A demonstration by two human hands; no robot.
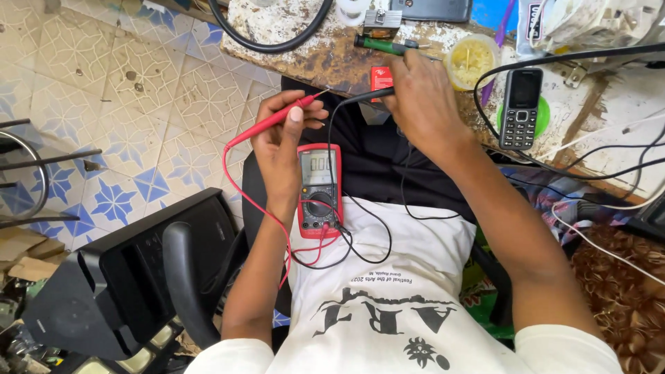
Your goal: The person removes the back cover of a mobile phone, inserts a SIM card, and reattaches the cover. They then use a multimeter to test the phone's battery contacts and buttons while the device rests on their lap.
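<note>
My left hand (280, 135) holds a red test probe (277, 118) pinched between thumb and fingers, its metal tip pointing up and right toward the bench edge. My right hand (419, 97) grips a black test probe (364, 97) at the edge of the worn workbench (325, 55), beside a small red component (380, 77). A red multimeter (320, 190) with a grey display lies on my lap, red and black leads looping from it across my white shirt.
On the bench lie a green-handled tool (384, 46), a small yellow tub (471, 61), a black keypad phone (521, 107) on a green disc, and black cables. A black chair armrest (187, 270) is at my left, over patterned floor tiles.
</note>
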